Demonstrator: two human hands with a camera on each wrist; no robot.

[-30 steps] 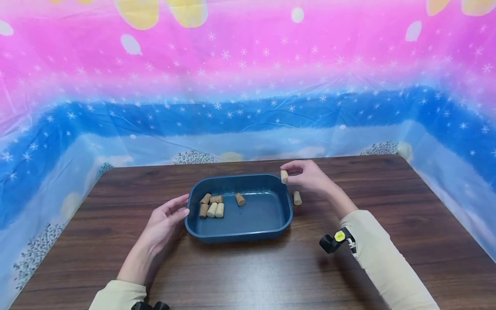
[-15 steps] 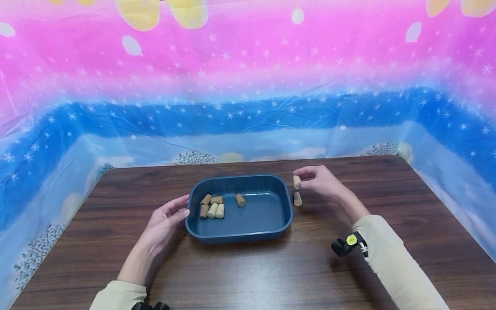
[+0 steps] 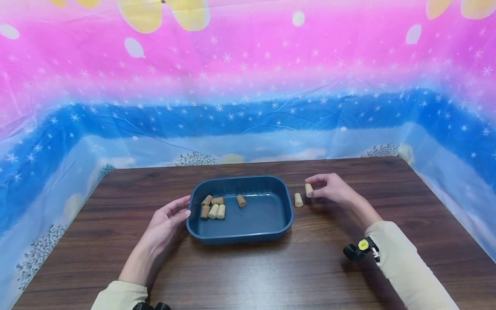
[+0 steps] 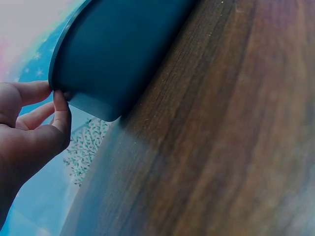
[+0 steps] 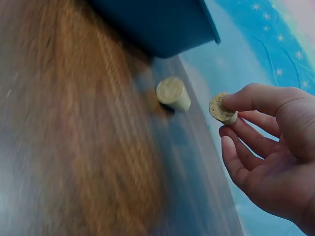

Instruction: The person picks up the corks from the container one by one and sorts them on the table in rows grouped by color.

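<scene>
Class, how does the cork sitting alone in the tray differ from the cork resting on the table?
Colour: the tray cork is darker brown; the table cork is pale beige.
Place: the tray cork is inside the blue tray; the table cork is on the wooden table, outside it.
Shared: both taper, and neither is held.

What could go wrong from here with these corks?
The right hand pinches a pale cork; if the grip slips, it may roll away.

A second pale cork sits on the table between that hand and the blue tub, so it could get knocked.

The left hand touches the tub's end; a bump might shift the lone brown cork inside.
</scene>
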